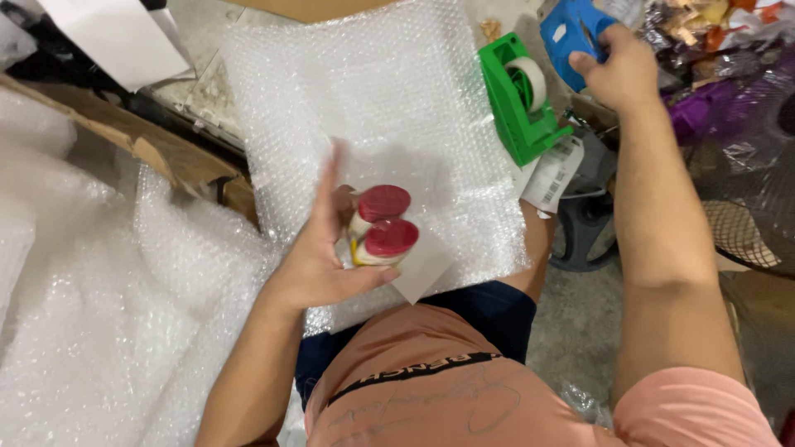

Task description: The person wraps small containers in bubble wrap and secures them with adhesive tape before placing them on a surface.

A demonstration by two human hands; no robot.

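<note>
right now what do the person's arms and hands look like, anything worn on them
Both arms are bare from the short sleeves down. The left hand and right hand wear no gloves, and no rings, watch or wristband show. The short sleeves belong to a salmon-pink T-shirt with a dark band of print across the chest. The fingers are uncovered, with short nails.

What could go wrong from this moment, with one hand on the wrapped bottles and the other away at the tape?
1. The left hand alone holds the two red-capped bottles in a loose clear wrap; the wrap may open or a bottle slide out.
2. The right hand reaches far to the blue tape dispenser, so the bundle may sag onto the bubble wrap sheet.
3. The green tape dispenser sits close by and could be knocked.
</note>
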